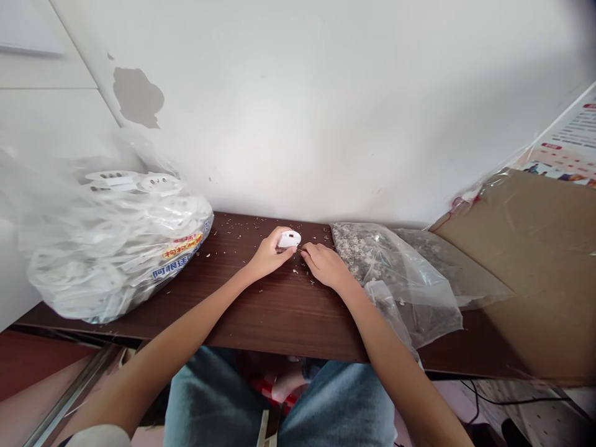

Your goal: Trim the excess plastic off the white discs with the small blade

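A small white plastic casing [289, 239] sits in the person's left hand [269, 253], its long axis lying nearly crosswise to the view and rising slightly to the right, with its rounded end pointing right. The left fingers wrap closed around it, just above the desk's middle. A small dark opening [294, 235] shows on its upper face. The right hand [326, 266] comes in from the right, its fingertips pinched together on a thin dark part [302, 249], too small to identify, right beside the casing.

Small pale scraps [297, 270] lie scattered over the dark wooden desktop [279, 316] around both hands. To the right, a clear bag of grey pieces [377, 261] touches the right wrist's side, with a cardboard sheet [516, 248] beyond. To the left sits a bulging clear bag of white plastic parts [116, 248]. A white wall [316, 105] rises behind.
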